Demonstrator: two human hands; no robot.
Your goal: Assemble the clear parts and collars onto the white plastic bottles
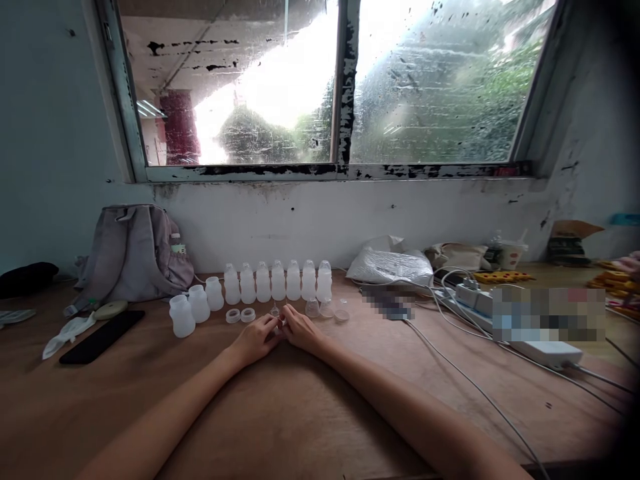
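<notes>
Forearms (pixel 200 388), hands (pixel 257 337) beside upright teat (pixel 275 309).

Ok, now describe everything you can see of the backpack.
The backpack is greyish mauve and looks like soft, creased fabric. It stands roughly upright on the table, near the wall, at the person's left, shoulder straps facing the camera, with a carry loop on top. A small bottle with a pale cap pokes out at its right side. Its contents are hidden.

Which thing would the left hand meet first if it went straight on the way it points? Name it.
The left hand would most likely meet the right hand first, right in front of it. The upright bottles stand beyond, though depth is unclear.
</notes>
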